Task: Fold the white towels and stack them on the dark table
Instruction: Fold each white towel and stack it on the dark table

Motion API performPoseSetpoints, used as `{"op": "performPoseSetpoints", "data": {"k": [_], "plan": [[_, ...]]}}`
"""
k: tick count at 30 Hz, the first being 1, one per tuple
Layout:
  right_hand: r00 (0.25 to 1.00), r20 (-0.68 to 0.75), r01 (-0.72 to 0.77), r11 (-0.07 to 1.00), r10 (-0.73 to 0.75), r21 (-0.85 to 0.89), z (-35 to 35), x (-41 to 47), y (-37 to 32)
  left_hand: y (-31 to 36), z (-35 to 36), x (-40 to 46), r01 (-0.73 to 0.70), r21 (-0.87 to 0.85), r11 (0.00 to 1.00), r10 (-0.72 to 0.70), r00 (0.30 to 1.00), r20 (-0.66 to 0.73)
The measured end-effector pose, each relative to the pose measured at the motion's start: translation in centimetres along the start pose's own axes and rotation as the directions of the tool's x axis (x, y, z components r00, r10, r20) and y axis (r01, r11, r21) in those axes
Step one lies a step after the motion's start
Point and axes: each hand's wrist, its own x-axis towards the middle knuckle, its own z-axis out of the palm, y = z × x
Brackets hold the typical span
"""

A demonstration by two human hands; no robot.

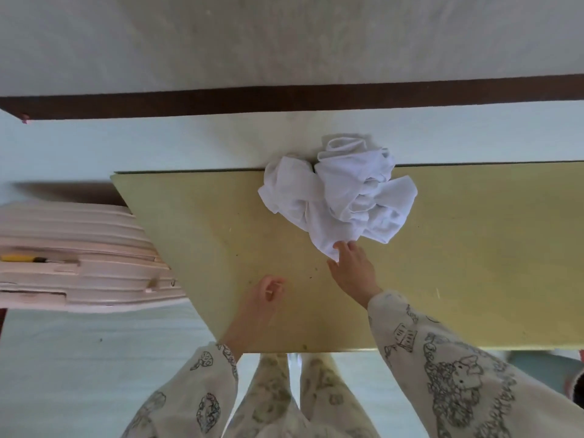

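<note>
A flat, smooth, yellowish bench (458, 263) with small scuffs fills the middle, and a ribbed pale pink suitcase (79, 257) lies at 9 o'clock beside it. The crumpled white towels (341, 197), soft and creased, sit heaped at the bench's 12 o'clock edge. The right hand (354, 273) pinches the heap's near corner; the left hand (262, 298) rests at 6 o'clock, fingers loosely curled, holding nothing.

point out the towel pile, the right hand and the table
towel pile (339, 192), head view, middle of the crumpled white heap
right hand (354, 270), head view, back of the hand
table (474, 263), head view, bare yellowish top right of the pile
</note>
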Motion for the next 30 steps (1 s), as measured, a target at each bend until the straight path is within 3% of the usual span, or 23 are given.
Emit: {"op": "performPoseSetpoints", "data": {"k": [8,11,13,16,20,23,30], "plan": [[0.988,-0.093,0.095,0.953,-0.127,-0.286,0.8,2.1,0.6,-0.3,-0.1,2.3,-0.037,0.044,0.998,0.036,0.999,0.028],[0.973,-0.160,0.146,0.979,-0.168,-0.143,-0.9,1.4,-0.4,0.9,-0.4,2.7,-0.099,0.045,0.994,0.098,0.995,0.023],[0.954,-0.229,0.197,0.980,-0.196,-0.015,-3.4,0.4,-1.7,2.6,-0.9,3.0,-0.209,0.107,0.972,0.212,0.977,-0.024],[0.917,-0.292,0.311,0.945,-0.271,0.099,-8.0,-1.3,-4.1,6.3,-1.7,3.7,-0.446,0.275,0.851,0.488,0.866,-0.106],[0.880,-0.347,0.399,0.901,-0.324,0.172,-13.7,-3.6,-6.7,12.3,-2.9,4.1,-0.624,0.287,0.727,0.671,0.734,-0.106],[0.877,-0.373,0.407,0.883,-0.305,0.235,-17.3,-5.1,-8.2,16.0,-4.4,3.2,-0.675,0.256,0.692,0.718,0.681,-0.145],[0.917,-0.377,0.293,0.861,-0.130,0.416,-21.5,-8.5,-7.5,14.6,-8.9,1.5,-0.682,0.222,0.697,0.715,0.684,-0.142]]}}
